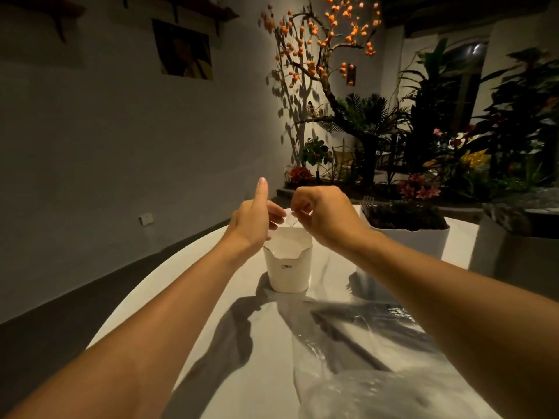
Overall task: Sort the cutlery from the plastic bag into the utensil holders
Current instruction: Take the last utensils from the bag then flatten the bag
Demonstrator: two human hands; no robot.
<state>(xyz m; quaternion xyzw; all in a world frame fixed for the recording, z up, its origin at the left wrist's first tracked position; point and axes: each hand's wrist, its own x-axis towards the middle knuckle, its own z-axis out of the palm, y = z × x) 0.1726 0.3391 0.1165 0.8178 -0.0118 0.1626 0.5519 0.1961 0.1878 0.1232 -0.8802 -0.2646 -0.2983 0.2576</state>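
A white utensil holder (pixel 289 269) with a notched rim stands mid-table. Both hands hover just above its mouth. My left hand (pixel 252 220) has its thumb raised and its fingers curled at a small clear plastic piece (pixel 289 219), which looks like a spoon. My right hand (pixel 325 216) pinches the same piece from the other side. A clear plastic bag (pixel 363 352) lies crumpled on the near table, with dark cutlery showing through it. A second white holder (pixel 414 237) at the right carries dark forks (pixel 369 202).
The white table (pixel 187 297) curves off to the left above a dark floor. A grey container (pixel 514 261) stands at the far right. Plants and a tree with orange blossoms fill the background right. A grey wall is on the left.
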